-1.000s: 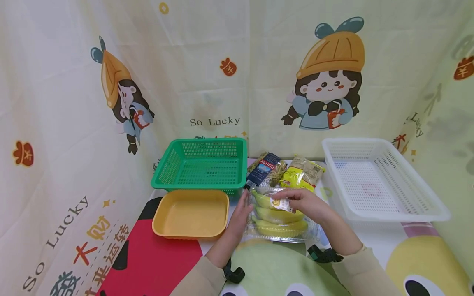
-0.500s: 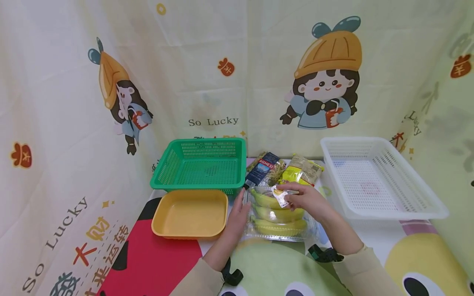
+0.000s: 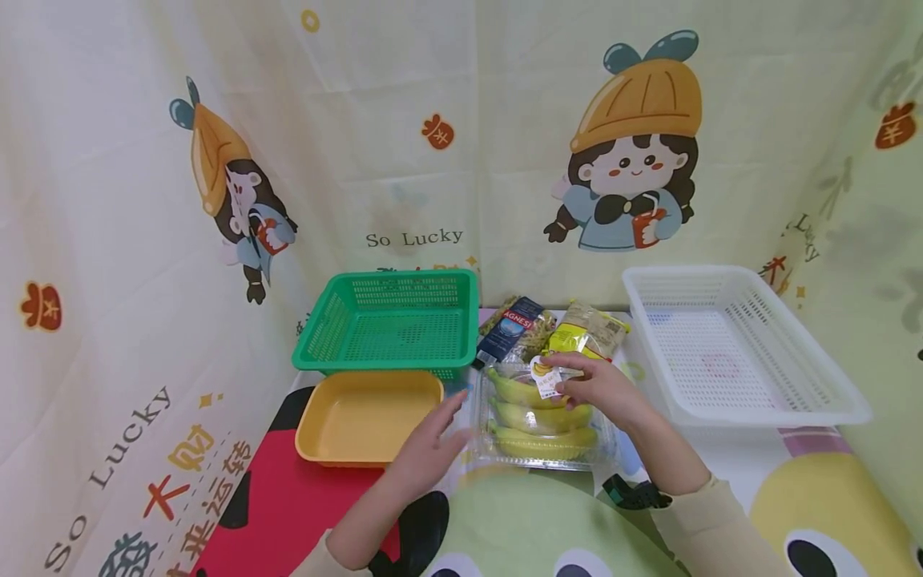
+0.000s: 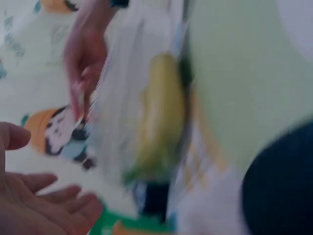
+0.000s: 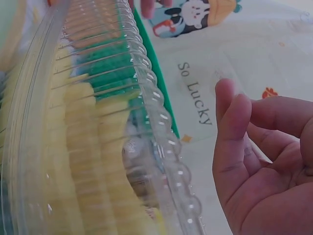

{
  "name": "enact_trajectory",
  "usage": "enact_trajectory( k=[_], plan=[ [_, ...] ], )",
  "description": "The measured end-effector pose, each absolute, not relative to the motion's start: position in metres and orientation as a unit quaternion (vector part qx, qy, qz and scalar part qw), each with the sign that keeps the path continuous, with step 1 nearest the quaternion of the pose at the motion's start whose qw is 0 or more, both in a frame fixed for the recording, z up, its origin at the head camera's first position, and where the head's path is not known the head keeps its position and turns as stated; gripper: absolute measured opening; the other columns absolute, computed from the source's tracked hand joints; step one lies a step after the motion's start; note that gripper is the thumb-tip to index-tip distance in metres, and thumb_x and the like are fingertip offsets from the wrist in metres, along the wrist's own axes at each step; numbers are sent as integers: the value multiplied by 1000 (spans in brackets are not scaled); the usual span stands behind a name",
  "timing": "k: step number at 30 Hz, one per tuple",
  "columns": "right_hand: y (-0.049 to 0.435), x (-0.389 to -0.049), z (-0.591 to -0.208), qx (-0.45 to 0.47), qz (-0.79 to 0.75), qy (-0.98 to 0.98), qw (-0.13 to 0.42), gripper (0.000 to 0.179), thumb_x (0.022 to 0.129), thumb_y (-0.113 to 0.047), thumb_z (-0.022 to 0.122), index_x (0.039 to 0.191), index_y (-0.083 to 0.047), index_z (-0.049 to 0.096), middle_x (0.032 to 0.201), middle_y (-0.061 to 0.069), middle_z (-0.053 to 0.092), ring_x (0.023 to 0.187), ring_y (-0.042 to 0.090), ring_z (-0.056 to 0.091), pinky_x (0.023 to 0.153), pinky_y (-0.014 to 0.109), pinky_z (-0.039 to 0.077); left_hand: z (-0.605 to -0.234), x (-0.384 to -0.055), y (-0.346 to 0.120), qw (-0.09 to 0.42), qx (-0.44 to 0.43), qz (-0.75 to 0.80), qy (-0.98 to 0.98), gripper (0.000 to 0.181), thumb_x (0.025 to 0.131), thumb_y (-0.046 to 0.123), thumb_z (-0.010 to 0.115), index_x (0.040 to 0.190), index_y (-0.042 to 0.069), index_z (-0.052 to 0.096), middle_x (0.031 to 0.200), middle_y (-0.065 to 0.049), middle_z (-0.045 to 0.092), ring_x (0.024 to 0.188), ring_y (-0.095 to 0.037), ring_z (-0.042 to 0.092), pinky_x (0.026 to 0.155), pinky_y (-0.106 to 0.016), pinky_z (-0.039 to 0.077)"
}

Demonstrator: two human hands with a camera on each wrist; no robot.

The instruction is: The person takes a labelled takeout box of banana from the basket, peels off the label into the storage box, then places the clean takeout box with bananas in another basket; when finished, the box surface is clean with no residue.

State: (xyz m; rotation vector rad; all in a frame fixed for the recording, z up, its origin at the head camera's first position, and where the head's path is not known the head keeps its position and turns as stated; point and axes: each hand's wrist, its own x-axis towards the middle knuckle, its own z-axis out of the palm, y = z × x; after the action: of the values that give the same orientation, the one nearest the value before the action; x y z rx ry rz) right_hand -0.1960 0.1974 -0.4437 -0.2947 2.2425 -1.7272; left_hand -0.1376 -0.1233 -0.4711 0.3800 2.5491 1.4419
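A clear plastic box (image 3: pixel 485 437) of bananas (image 3: pixel 544 443) sits in the middle of the table. Over its top, my right hand (image 3: pixel 606 389) pinches a small white label (image 3: pixel 546 383) with a yellow picture between thumb and fingertips. The right wrist view shows the thumb and index fingertip of that hand (image 5: pixel 259 152) meeting beside the box's ridged edge (image 5: pixel 166 127). My left hand (image 3: pixel 429 449) is apart from the box, on its left side, with fingers extended and nothing held. Its spread, relaxed fingers (image 4: pixel 63 196) also appear in the blurred left wrist view.
A yellow tray (image 3: pixel 346 455) lies left of the box, with a green basket (image 3: pixel 469 320) behind it. Behind the box are a dark-labelled AGNESI pasta packet (image 3: pixel 513 328) and a yellow-and-clear bag (image 3: pixel 587 330). A white basket (image 3: pixel 793 415) stands at right.
My left hand has left the box's side and moved left toward the front. The label has turned more upright in my right hand, which has risen slightly.
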Motion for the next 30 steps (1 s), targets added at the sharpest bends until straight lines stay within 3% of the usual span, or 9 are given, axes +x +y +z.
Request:
enact_trajectory(
  k=[3,6,10,14,18,23,26,30],
  plan=[
    [198,-197,-443,-102,-600,780,149,50,92,-11,67,140,-13,57,148,17,47,97,42,69,72,35,60,-459,-150,-159,61,126,505,852,46,102,31,53,147,27,47,149,-2,51,136,-27,49,111,-51,42],
    [198,-197,-442,-100,-598,781,149,50,92,-11,67,140,-13,57,150,16,45,94,35,71,72,35,60,-449,-165,-198,25,89,515,852,37,104,30,50,139,21,57,139,-2,60,132,-24,54,111,-47,43],
    [200,-197,-442,-98,-593,786,148,49,92,-14,67,140,-14,57,151,15,44,91,25,72,73,35,60,-445,-182,-249,-11,30,504,863,44,104,43,43,135,17,60,133,-6,64,127,-25,57,108,-37,47],
    [202,-198,-441,-95,-589,788,149,48,93,-15,67,140,-15,57,151,16,44,91,24,71,73,35,60,-451,-193,-295,-28,-13,506,862,55,104,48,37,136,10,58,135,-15,61,126,-30,56,111,-41,44],
    [201,-199,-441,-96,-588,788,153,48,93,-16,67,140,-15,56,151,16,44,93,24,71,73,34,59,-467,-199,-330,-15,-66,497,865,60,104,52,32,141,9,52,143,-18,53,132,-35,49,116,-53,35],
    [201,-199,-441,-100,-587,788,155,48,93,-17,67,140,-15,57,149,17,46,92,23,71,73,34,59,-492,-209,-349,49,-84,501,860,60,105,51,32,149,12,42,153,-18,43,137,-38,43,116,-55,34],
    [200,-199,-441,-101,-589,786,155,47,93,-17,66,140,-14,57,149,17,46,92,22,71,72,33,59,-504,-214,-351,83,-66,509,854,61,105,50,35,153,13,35,158,-17,35,141,-36,37,116,-49,34],
    [198,-199,-441,-104,-594,782,159,48,93,-15,66,141,-15,56,150,16,44,92,22,71,72,34,59,-512,-217,-350,93,-56,552,827,60,105,43,40,157,14,27,163,-13,25,140,-26,37,109,-29,39]
  ],
)
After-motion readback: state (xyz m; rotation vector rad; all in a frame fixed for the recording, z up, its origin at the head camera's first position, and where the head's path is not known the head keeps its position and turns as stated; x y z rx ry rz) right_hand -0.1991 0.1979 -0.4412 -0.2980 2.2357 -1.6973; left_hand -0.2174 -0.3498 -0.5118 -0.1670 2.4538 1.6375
